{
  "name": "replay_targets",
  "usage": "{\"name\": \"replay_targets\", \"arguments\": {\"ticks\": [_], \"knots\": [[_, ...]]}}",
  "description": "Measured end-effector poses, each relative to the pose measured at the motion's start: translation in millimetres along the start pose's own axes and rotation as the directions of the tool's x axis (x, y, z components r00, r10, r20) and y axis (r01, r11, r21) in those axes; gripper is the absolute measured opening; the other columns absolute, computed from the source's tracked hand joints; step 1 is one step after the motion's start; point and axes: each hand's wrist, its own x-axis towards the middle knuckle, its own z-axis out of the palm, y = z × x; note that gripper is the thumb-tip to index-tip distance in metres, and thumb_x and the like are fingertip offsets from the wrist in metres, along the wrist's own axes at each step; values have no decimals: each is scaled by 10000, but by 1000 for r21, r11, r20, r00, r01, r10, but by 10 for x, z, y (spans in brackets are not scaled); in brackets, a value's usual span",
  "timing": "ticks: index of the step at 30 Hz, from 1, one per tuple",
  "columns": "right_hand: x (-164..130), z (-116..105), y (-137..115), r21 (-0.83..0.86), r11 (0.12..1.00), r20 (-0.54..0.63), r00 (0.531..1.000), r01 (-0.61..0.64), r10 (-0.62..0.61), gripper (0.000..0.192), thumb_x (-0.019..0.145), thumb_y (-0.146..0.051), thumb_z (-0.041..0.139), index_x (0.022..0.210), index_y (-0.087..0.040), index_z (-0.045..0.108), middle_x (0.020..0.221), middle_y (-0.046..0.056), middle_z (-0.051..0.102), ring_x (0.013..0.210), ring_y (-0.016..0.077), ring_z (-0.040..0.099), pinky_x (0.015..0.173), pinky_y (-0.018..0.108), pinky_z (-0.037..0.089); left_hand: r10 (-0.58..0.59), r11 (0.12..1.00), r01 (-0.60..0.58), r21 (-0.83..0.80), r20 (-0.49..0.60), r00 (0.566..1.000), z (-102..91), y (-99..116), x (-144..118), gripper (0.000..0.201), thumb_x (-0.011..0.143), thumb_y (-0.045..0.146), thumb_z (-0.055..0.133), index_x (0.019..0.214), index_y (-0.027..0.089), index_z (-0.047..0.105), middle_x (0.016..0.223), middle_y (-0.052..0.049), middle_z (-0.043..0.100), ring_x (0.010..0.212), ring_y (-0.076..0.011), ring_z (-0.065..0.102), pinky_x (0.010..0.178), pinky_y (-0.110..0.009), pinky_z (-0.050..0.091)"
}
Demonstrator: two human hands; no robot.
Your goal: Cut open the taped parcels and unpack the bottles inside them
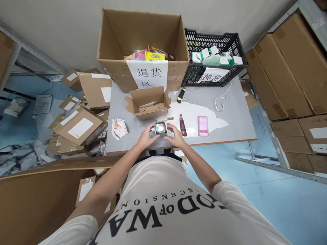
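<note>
A small open box [160,133] with a shiny silver round item [160,127] inside sits near the table's front edge. My left hand [147,136] curves around its left side, thumb at the front. On the other side my right hand [175,135] holds the box's right edge. Behind them an open brown carton [150,110] has its flaps spread. A red and black utility knife [182,125] lies just right of my right hand, and farther right is a phone [203,126] with a pink screen. To the left lies a crumpled printed paper [119,129].
At the back stand a large cardboard box [114,73] with a paper sign and a black plastic crate [216,81] of green and white boxes. A yellow and black cutter [181,95] and white cable [217,102] lie nearby. Parcels [80,127] pile up left; cartons [281,75] fill the right shelf.
</note>
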Motion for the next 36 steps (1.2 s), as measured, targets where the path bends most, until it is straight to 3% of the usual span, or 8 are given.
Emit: {"name": "replay_targets", "arguments": {"ticks": [7, 19, 23, 25, 28, 30, 33, 36], "knots": [[9, -19, -4, -13, 1000, 7, 1000, -10, 10, 680, 713, -440, 726, 1292, -222, 445, 1405, 156, 439, 1161, 261, 551, 953, 433, 467, -7, 1000, 7, 2, 7, 1000, -17, 19, 4, 691, 741, 430, 689, 1319, 202, 386, 1360, -136, 492, 1202, -276, 527, 928, -434, 503], [197, -214, -111, -68, 998, 27, 1000, 15, -14, 772, 645, -490, 766, 1309, -243, 457, 1457, 140, 368, 1342, 281, 354, 1020, 464, 408, 21, 1000, -21, 15, 36, 999, -92, 44, 68, 828, 674, 463, 740, 1365, 220, 353, 1420, -146, 421, 1294, -309, 434, 1005, -488, 432], [265, -238, -98, 79, 969, 1, 972, -235, 236, 1045, 586, -549, 777, 1449, -292, 248, 1542, 127, 183, 1359, 310, 323, 1039, 506, 368, -48, 998, 50, -24, 72, 996, -80, 26, 118, 1068, 612, 465, 786, 1457, 192, 192, 1438, -191, 392, 1301, -337, 422, 1037, -506, 388], [290, -212, -98, 254, 866, -7, 895, -431, 447, 1017, 659, -618, 689, 1473, -324, 155, 1552, 122, 151, 1320, 290, 397, 1036, 499, 367, -99, 994, 104, -47, 87, 991, -50, 12, 125, 1139, 604, 461, 793, 1477, 171, 121, 1436, -210, 392, 1313, -347, 405, 1043, -510, 374], [361, -161, -139, 470, 667, 100, 786, -577, 610, 797, 764, -701, 504, 1426, -319, 279, 1513, 103, 292, 1289, 244, 453, 1050, 466, 351, -152, 986, 158, -55, 101, 983, -8, 1, 116, 1055, 625, 470, 775, 1461, 161, 210, 1391, -190, 459, 1290, -347, 435, 1042, -501, 377], [440, -134, -193, 530, 656, 132, 816, -538, 563, 687, 781, -697, 482, 1338, -301, 409, 1435, 80, 434, 1290, 225, 455, 1063, 449, 333, -151, 987, 156, -45, 96, 984, 5, 1, 106, 947, 631, 476, 767, 1414, 172, 329, 1358, -164, 499, 1266, -344, 461, 1035, -491, 388], [558, -103, -280, 519, 768, 72, 914, -377, 400, 616, 763, -655, 547, 1242, -272, 487, 1298, 63, 576, 1224, 215, 521, 1048, 419, 365, -110, 993, 114, -40, 92, 990, 6, 0, 99, 869, 633, 474, 766, 1368, 191, 398, 1322, -145, 530, 1237, -331, 489, 1012, -489, 413], [610, -78, -326, 393, 888, 80, 971, -240, 227, 614, 727, -624, 611, 1187, -225, 532, 1212, 83, 626, 1136, 223, 578, 1017, 402, 413, -74, 996, 77, -35, 90, 993, 3, -20, 100, 859, 631, 468, 770, 1356, 184, 406, 1305, -162, 536, 1218, -339, 503, 990, -515, 425]]}}
